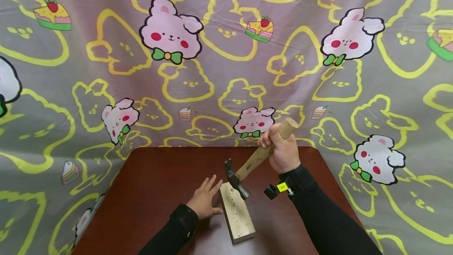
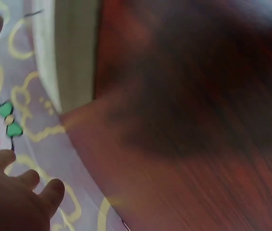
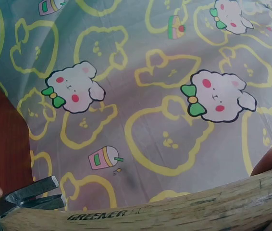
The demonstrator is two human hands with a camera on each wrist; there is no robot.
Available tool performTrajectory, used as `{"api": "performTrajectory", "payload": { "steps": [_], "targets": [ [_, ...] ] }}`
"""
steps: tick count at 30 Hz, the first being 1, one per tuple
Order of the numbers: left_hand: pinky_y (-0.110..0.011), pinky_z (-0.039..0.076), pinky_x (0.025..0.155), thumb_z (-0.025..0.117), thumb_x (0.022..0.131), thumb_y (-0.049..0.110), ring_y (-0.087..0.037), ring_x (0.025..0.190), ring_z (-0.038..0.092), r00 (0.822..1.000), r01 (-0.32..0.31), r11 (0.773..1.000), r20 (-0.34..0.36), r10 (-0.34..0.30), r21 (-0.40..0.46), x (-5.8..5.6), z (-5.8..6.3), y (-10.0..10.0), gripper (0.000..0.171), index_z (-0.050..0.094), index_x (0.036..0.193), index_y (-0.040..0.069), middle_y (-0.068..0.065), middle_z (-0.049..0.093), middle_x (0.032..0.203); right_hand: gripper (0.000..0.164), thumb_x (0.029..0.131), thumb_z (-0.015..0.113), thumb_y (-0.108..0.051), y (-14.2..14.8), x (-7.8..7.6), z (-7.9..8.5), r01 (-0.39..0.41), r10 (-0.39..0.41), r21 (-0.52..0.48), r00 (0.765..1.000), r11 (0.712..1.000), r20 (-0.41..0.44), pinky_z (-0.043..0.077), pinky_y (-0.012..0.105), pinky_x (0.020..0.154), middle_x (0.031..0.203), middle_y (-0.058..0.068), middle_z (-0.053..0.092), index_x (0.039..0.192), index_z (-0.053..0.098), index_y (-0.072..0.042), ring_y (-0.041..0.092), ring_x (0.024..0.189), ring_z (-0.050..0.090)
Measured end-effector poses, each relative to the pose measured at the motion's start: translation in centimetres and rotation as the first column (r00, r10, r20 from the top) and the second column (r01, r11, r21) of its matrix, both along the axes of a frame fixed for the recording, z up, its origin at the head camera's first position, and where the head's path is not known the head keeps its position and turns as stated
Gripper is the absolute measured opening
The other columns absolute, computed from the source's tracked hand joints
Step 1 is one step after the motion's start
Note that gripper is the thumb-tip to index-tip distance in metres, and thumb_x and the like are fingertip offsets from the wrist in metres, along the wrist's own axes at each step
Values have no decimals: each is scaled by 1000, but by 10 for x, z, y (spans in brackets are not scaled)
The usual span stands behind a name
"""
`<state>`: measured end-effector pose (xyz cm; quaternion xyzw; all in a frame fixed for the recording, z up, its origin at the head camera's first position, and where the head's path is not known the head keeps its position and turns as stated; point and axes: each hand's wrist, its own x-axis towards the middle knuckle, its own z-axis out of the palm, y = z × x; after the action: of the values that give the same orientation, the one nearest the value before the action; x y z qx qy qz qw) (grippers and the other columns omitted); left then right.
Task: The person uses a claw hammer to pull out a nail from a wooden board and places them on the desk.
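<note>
My right hand [image 1: 284, 150] grips the wooden handle of a claw hammer [image 1: 256, 159], near the handle's end. The steel hammer head [image 1: 232, 177] hangs over the far part of a pale wooden block [image 1: 238, 216], its striking face tilted down and its claw up. Small dark marks dot the block's top; whether they are holes or nails I cannot tell. Beside the block's left edge lies my left hand [image 1: 204, 202], fingers spread, thumb at or against the edge. In the right wrist view the hammer handle [image 3: 150, 208] crosses the bottom, with dark lettering on it.
The block lies on a dark red-brown table [image 1: 155, 192]. A patterned curtain [image 1: 219, 70] with rabbit faces hangs behind the table and along its sides. A wrist camera [image 1: 271, 191] sticks out from the right wrist strap.
</note>
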<state>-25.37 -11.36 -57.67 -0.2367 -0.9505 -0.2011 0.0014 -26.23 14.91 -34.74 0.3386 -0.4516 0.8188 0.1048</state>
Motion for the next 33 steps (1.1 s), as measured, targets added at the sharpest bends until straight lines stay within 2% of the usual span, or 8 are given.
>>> {"api": "performTrajectory", "payload": {
  "steps": [6, 13, 16, 21, 24, 26, 30, 33],
  "targets": [
    [-61, 28, 105, 83, 66, 55, -38, 143, 20, 997, 74, 987, 8, -74, -145, 2, -12, 4, 106, 33, 153, 21, -13, 18, 159, 26, 98, 53, -25, -1, 2, 0, 5, -5, 1, 1000, 1000, 2, 37, 35, 57, 63, 11, 39, 80, 50, -7, 24, 57, 39],
    [-56, 30, 107, 67, 82, 59, -29, 140, 30, 994, 113, 972, 34, -108, -205, 13, -35, 6, 84, 38, 150, 20, -8, 29, 156, 28, 98, 54, -28, -4, 4, -10, 13, -15, 48, 999, 999, 52, 39, 35, 57, 63, 11, 39, 81, 49, -6, 24, 57, 40],
    [-54, 31, 107, 62, 87, 58, -31, 138, 34, 996, 90, 970, -5, -94, -225, 14, -38, 6, 74, 45, 146, 19, -9, 35, 152, 27, 98, 54, -29, -6, 5, -12, 14, -19, 76, 998, 997, 66, 42, 35, 58, 63, 11, 39, 81, 49, -7, 23, 57, 40],
    [-55, 31, 106, 67, 81, 60, -34, 136, 36, 987, 30, 977, -146, -63, -213, 6, -40, 6, 72, 54, 138, 18, -10, 45, 142, 23, 99, 53, -25, -7, 6, -11, -1, -12, 116, 994, 993, 112, 42, 35, 59, 64, 9, 40, 84, 50, -9, 23, 57, 39],
    [-54, 31, 107, 69, 79, 61, -32, 134, 38, 978, 14, 980, -201, -55, -196, 4, -39, 9, 71, 57, 133, 16, -13, 48, 136, 23, 100, 54, -23, -9, 5, -12, 15, -45, 178, 985, 984, 165, 41, 36, 59, 65, 8, 42, 84, 50, -8, 22, 58, 40],
    [-54, 33, 106, 70, 79, 60, -31, 129, 43, 973, 14, 981, -223, -58, -194, 3, -40, 11, 68, 59, 129, 15, -14, 49, 131, 25, 99, 57, -23, -12, 4, -16, 49, -106, 268, 974, 962, 200, 43, 37, 59, 65, 8, 44, 84, 51, -5, 22, 59, 43],
    [-54, 35, 104, 70, 80, 58, -26, 118, 50, 972, 19, 981, -227, -64, -195, 2, -41, 14, 59, 60, 122, 18, -10, 49, 121, 29, 96, 63, -25, -17, -1, -28, 88, -230, 470, 939, 878, 254, 47, 39, 60, 65, 11, 49, 84, 54, 0, 23, 60, 50],
    [-56, 35, 103, 69, 81, 56, -24, 113, 52, 972, 21, 981, -226, -65, -193, -2, -39, 17, 51, 60, 115, 20, -7, 49, 115, 30, 96, 63, -25, -20, -7, -37, 68, -256, 550, 927, 833, 273, 46, 39, 60, 65, 12, 48, 83, 54, 0, 24, 59, 49]
  ]
}}
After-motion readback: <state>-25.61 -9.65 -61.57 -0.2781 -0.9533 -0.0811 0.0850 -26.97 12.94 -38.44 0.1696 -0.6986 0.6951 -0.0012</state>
